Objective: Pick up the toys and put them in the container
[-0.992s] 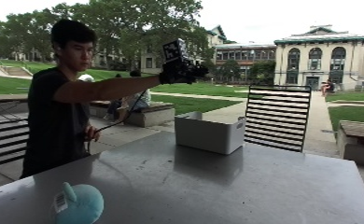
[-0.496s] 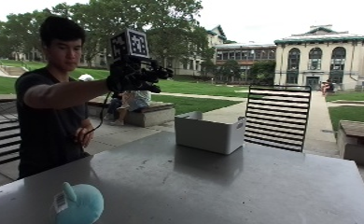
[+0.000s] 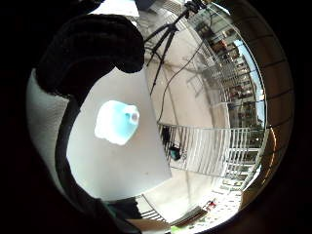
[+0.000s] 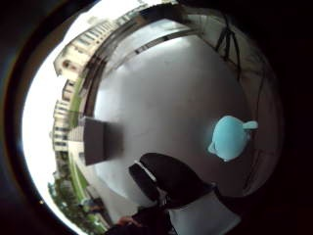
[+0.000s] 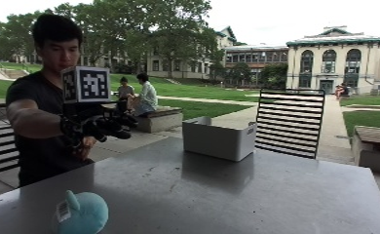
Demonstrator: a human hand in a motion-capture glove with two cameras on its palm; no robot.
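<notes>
Fingers of my gloved right hand are hanging loosely curled and holding nothing; I am keeping the hand in the air beside the table's edge, arm stretched out in front of my chest. Grey table is carrying two things, well apart. Pale blue plush toy is sitting near the table's near corner, a white tag showing on its side. White container is standing toward the far edge of the table, open at the top; from the outside view I cannot tell what is lying inside it. Black slatted chair is standing just behind the container.

Palm views are looking down at the tabletop: the toy is lying on bare table surface, apart from my glove's dark fingers, and the thumb-side view is showing the toy and the container on opposite parts of the table.
</notes>
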